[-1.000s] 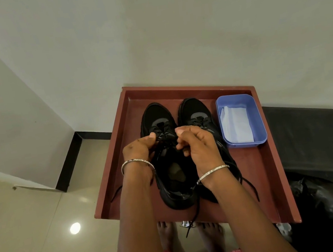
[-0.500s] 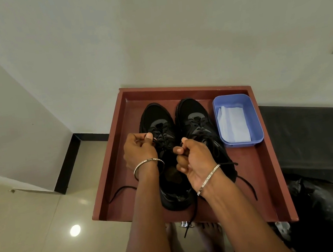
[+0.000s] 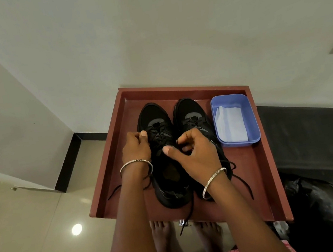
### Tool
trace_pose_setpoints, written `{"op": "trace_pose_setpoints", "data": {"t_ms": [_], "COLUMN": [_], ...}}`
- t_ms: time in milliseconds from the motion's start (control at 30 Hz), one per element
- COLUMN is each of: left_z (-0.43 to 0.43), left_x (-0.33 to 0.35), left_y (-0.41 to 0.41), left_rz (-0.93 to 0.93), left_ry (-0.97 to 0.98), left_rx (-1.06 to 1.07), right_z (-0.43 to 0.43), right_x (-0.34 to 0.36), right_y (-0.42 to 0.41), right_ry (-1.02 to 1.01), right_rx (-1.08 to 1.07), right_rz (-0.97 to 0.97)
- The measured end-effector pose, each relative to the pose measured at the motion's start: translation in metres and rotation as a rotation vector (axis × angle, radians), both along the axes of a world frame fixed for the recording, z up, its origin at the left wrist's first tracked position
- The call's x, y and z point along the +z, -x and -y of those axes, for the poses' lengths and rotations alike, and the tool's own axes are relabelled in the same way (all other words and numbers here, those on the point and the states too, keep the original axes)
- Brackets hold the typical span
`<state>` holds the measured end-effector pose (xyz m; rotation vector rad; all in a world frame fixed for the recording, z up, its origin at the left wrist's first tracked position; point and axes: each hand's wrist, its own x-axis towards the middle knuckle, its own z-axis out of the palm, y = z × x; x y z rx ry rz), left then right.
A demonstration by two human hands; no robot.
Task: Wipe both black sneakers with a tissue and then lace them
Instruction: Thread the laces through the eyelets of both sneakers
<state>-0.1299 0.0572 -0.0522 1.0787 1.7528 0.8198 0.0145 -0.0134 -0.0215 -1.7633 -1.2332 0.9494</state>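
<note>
Two black sneakers stand side by side, toes away from me, on a red-brown tray [image 3: 251, 162]. The left sneaker [image 3: 156, 118] has black laces crossed over its tongue. My left hand [image 3: 135, 146] pinches a lace at the shoe's left side. My right hand [image 3: 195, 151] pinches the other lace above the shoe's opening and hides much of the right sneaker [image 3: 190, 111]. Loose lace ends trail over the tray to the left, to the right and over its front edge. A white tissue [image 3: 231, 123] lies in a blue plastic tub [image 3: 214, 105] at the tray's right.
The tray stands against a white wall. Right of it runs a black surface [image 3: 314, 136], with a black bag [image 3: 321, 217] on the floor below. Beige floor tiles lie to the left, and my bare feet show under the tray's front edge.
Both hands have drawn apart over the left sneaker, the left hand moving out to the shoe's left side. My right hand has turned and its thumb now points left.
</note>
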Motion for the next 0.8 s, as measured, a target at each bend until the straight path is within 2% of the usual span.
{"op": "trace_pose_setpoints", "data": {"t_ms": [67,133,200,300,433,633,733,800], "left_z": [0.005,0.01,0.015,0.016,0.012,0.007,0.004,0.002], "left_x": [0.009,0.02,0.025,0.021,0.023,0.027,0.03,0.03], "left_y": [0.005,0.012,0.021,0.033,0.034,0.032,0.029,0.028], "left_rz": [-0.002,-0.004,0.037,-0.045,-0.046,-0.192,-0.256,-0.369], "left_ry": [0.063,0.102,0.13,0.103,-0.031,-0.138,-0.214,-0.277], "left_rx": [-0.14,-0.293,-0.447,-0.581,-0.589,-0.651,-0.577,-0.537], "right_z": [0.004,0.006,0.005,0.002,-0.002,-0.014,-0.022,-0.026], "right_x": [-0.002,-0.002,-0.001,0.001,0.0,0.0,-0.004,-0.005], "right_y": [-0.004,-0.002,-0.001,-0.001,-0.002,-0.015,-0.016,-0.017], "right_ry": [0.064,0.093,0.054,0.022,0.004,-0.119,-0.148,-0.15], "right_rx": [0.135,0.192,0.162,0.114,0.116,0.016,-0.028,-0.033], "right_rz": [0.182,0.284,0.335,0.384,0.365,0.233,0.257,0.303]}}
